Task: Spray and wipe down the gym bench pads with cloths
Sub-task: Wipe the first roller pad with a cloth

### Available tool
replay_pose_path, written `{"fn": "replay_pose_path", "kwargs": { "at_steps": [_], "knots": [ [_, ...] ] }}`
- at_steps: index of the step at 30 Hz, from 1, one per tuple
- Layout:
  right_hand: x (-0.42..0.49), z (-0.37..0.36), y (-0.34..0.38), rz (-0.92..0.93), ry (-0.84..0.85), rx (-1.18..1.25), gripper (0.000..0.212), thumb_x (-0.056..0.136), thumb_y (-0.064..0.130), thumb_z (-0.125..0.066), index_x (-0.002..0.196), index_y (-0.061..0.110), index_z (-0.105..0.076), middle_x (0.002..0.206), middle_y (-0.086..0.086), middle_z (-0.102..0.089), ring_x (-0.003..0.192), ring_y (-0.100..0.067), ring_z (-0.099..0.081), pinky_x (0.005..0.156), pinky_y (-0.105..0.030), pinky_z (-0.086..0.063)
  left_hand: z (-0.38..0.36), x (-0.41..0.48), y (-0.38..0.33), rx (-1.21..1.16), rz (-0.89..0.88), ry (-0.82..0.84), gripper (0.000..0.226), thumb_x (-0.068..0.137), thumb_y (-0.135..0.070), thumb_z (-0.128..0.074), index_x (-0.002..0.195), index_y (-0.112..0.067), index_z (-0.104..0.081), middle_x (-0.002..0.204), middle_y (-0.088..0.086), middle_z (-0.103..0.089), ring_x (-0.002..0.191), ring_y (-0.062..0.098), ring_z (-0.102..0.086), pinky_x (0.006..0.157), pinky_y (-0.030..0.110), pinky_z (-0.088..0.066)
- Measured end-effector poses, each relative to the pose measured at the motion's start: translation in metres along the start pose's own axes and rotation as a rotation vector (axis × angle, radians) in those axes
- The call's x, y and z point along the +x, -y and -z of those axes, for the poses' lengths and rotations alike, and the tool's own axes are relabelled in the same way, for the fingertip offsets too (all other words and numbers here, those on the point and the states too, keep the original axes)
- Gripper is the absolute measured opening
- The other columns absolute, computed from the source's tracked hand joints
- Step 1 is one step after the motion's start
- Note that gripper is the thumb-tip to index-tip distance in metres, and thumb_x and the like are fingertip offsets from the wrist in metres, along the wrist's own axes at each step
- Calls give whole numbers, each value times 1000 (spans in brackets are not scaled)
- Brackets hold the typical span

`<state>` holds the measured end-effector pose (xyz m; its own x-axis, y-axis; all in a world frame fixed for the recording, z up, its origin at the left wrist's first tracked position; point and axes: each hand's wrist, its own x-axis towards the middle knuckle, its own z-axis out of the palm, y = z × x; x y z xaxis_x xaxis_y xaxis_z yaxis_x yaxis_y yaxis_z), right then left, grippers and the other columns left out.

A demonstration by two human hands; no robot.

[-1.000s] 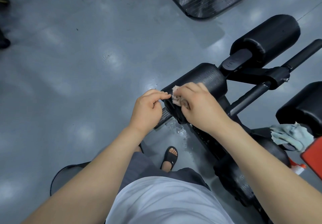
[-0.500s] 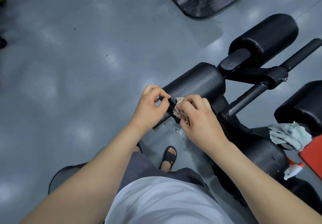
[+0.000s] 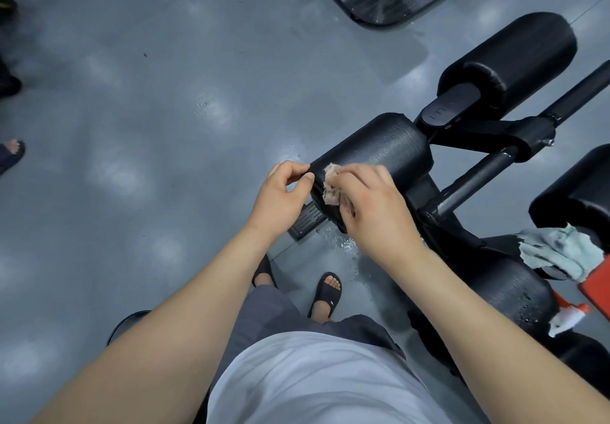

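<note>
A black roller pad (image 3: 379,149) sticks out from the bench frame toward me. My right hand (image 3: 373,205) presses a small pinkish cloth (image 3: 331,186) against the pad's near end face. My left hand (image 3: 280,197) grips the rim of that end between thumb and fingers. A second black roller pad (image 3: 521,57) lies farther back on the right. A pale green cloth (image 3: 561,252) is draped over the frame at the right, and a spray bottle's white and orange nozzle (image 3: 567,318) pokes out below it.
A black bar (image 3: 478,176) joins the pads to the frame. Another black pad (image 3: 581,189) and a red part (image 3: 597,286) sit at the right edge. Water drops wet the floor (image 3: 343,242) below the pad. My sandalled feet (image 3: 325,295) stand close; another person's foot (image 3: 11,151) is far left.
My right hand has rubbed the pinkish cloth over the pad's end face, down and then back up. My left hand shifted its grip on the rim.
</note>
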<state>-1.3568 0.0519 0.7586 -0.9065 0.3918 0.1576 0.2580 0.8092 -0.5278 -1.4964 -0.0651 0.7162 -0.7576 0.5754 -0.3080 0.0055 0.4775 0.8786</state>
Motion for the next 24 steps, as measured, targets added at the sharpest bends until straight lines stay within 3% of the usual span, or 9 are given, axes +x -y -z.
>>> {"fn": "replay_pose_path", "kwargs": {
  "at_steps": [5,9,14,20,24],
  "knots": [
    [45,10,-22,-99,33,-93,40,85,3,-54,120,17,-68,115,-5,-66,102,-34,-52,89,-42,-49,0,-3,0,-23,11,-2,5,98,-24,-65,101,-24,-68,116,-7,-63,102,-8,-61,94,8,-41],
    [59,17,-36,-206,38,-155,38,89,5,-54,123,19,-67,118,-5,-65,105,-34,-51,93,-36,-43,0,-4,-1,-21,8,-2,3,98,-25,-66,99,-27,-67,117,-8,-62,104,-9,-60,91,2,-37],
    [22,18,-9,-109,48,-64,31,86,6,-55,113,18,-66,112,-1,-62,97,-30,-48,83,-42,-49,3,-2,-1,-40,40,24,8,98,-27,-65,104,-23,-69,116,-11,-61,102,-12,-59,89,-1,-36],
    [-7,8,8,-2,143,-3,34,83,6,-65,114,20,-67,119,2,-54,101,-26,-47,76,-45,-53,4,5,-1,-43,49,25,3,96,-26,-67,97,-26,-69,110,-11,-61,98,-6,-60,94,13,-42],
    [13,7,3,3,126,-7,28,84,12,-62,110,24,-67,115,4,-53,99,-25,-47,68,-45,-54,5,7,-3,-52,56,38,5,96,-23,-66,98,-23,-71,106,-11,-59,90,-5,-59,93,16,-45]
  ]
}}
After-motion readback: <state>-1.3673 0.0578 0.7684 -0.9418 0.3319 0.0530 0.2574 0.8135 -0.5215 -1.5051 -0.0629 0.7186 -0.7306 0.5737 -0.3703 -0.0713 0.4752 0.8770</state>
